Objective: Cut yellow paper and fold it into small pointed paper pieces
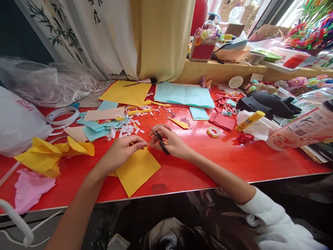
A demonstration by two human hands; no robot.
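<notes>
A yellow paper square (136, 169) lies on the red table (234, 163) near its front edge. My left hand (125, 151) pinches the square's top corner, fingers closed. My right hand (170, 142) is closed round a thin black tool (161, 141), a pen or small scissors, whose tip points at that same corner. Both hands meet just above the paper. A roll of clear tape (161, 127) sits right behind my right hand.
Paper scraps (127, 128), teal and yellow sheets (183, 94), a crumpled yellow sheet (49, 156), pink paper (30, 187), a tape ring (63, 114), a small tape roll (213, 131), a glue stick (249, 121) and a black device (267, 102) crowd the table. Plastic bags (18, 121) lie left.
</notes>
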